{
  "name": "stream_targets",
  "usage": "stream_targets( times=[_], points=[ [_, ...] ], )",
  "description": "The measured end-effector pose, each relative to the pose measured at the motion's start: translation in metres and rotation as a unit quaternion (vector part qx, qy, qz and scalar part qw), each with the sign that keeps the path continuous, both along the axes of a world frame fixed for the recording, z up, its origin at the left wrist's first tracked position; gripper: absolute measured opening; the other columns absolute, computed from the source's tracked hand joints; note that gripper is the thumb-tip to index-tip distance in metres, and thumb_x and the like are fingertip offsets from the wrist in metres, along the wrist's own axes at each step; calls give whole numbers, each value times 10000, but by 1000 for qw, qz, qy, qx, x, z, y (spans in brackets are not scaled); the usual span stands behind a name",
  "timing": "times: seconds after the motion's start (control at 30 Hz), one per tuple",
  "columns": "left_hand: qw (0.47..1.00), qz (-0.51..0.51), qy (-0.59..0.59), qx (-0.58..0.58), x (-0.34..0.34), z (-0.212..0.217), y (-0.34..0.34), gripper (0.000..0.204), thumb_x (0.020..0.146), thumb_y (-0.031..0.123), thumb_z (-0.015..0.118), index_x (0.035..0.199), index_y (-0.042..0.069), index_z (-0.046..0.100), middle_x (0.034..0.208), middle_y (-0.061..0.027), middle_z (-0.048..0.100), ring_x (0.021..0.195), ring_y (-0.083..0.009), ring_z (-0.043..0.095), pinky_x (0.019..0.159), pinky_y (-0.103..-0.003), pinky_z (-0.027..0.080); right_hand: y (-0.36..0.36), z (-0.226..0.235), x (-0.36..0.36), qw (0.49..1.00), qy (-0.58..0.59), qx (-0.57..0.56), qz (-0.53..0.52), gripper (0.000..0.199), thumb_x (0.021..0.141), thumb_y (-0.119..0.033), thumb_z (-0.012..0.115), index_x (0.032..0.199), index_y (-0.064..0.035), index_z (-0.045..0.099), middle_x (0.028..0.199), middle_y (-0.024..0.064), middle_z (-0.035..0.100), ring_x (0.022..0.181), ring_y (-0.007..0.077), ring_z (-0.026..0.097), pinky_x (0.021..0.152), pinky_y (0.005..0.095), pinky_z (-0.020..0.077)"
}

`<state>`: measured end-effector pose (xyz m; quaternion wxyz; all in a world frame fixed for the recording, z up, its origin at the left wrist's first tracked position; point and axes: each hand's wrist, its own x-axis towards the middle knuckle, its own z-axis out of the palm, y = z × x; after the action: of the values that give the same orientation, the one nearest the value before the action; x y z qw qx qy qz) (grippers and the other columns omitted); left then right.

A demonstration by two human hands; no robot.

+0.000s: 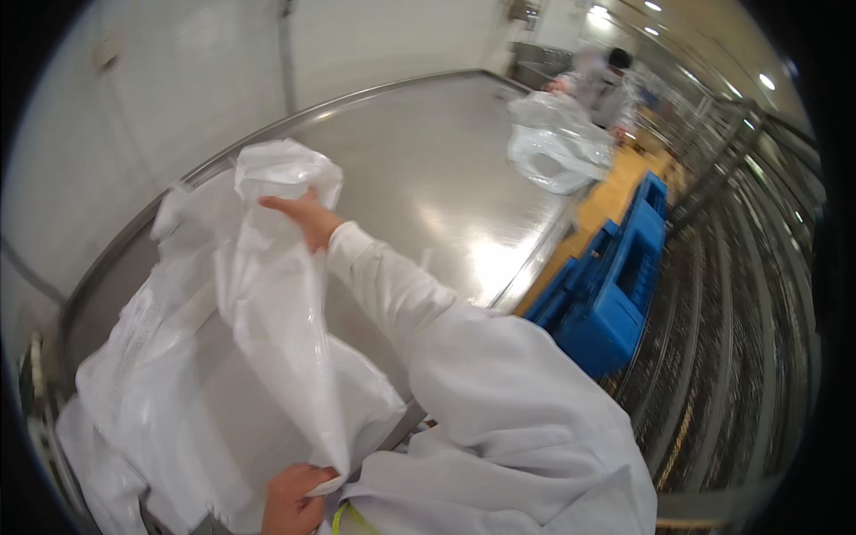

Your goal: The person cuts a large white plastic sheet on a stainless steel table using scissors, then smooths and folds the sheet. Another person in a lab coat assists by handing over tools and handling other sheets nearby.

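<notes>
A large white translucent plastic bag (pixel 272 294) lies loosely spread over the left end of a steel table (pixel 419 169). At the bottom, my left hand (pixel 296 499) pinches the bag's near edge between closed fingers. My right hand (pixel 308 218) reaches farther up, its thumb stretched along the plastic; it holds a raised, bunched part of the bag, and some of its fingers are hidden in the folds. Between the two hands the plastic hangs in a long fold. More white sheeting (pixel 160 401) lies under and beside it, with its layers hard to separate.
At the table's far end a person (pixel 611 89) in white handles another clear plastic bag (pixel 557 143). Blue plastic crates (pixel 606 303) stand along the table's right side. Beyond them are metal rails (pixel 731 330), blurred. A white wall (pixel 196 71) borders the left side.
</notes>
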<state>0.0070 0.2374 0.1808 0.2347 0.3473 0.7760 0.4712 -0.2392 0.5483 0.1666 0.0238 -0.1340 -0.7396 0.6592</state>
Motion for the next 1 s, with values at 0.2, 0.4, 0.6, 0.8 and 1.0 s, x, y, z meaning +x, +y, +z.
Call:
stream_targets(
  times=[0.2,0.4,0.6,0.8,1.0],
  points=[
    [996,36,-46,63,57,0,-42,363,625,-45,466,903,68,670,770,-100,615,738,-248,587,663,-308,462,-7,-70,-34,966,-23,-256,17,296,796,-151,626,1054,-6,618,971,97,639,897,233,609,746,344,516],
    [978,196,-71,26,168,-75,-139,274,662,-49,507,885,23,650,793,-71,639,751,-217,605,674,-296,454,-1,-57,17,921,219,-320,-36,315,791,-156,626,1071,-15,602,1040,91,613,902,197,604,746,316,509],
    [987,105,-94,-71,239,-114,-208,676,775,132,667,1360,51,339,1386,-148,361,1282,-251,359,1044,-346,302,11,-36,156,953,218,-154,-140,338,799,-167,621,1101,-21,582,1057,90,607,920,195,599,745,319,509],
    [918,273,-95,272,147,-45,-191,754,895,280,573,1451,74,109,1476,-96,226,1352,-271,229,1064,-410,251,-91,-106,369,994,-47,24,91,362,807,-178,616,1131,-28,561,1075,88,601,938,193,594,744,321,509],
    [951,294,-35,93,96,-93,-61,937,770,212,663,1446,58,32,1363,-264,333,1235,-379,386,1006,-346,341,-135,-108,472,896,-226,180,337,386,814,-188,611,1161,-34,541,1092,86,594,955,191,590,743,324,510]
  ],
)
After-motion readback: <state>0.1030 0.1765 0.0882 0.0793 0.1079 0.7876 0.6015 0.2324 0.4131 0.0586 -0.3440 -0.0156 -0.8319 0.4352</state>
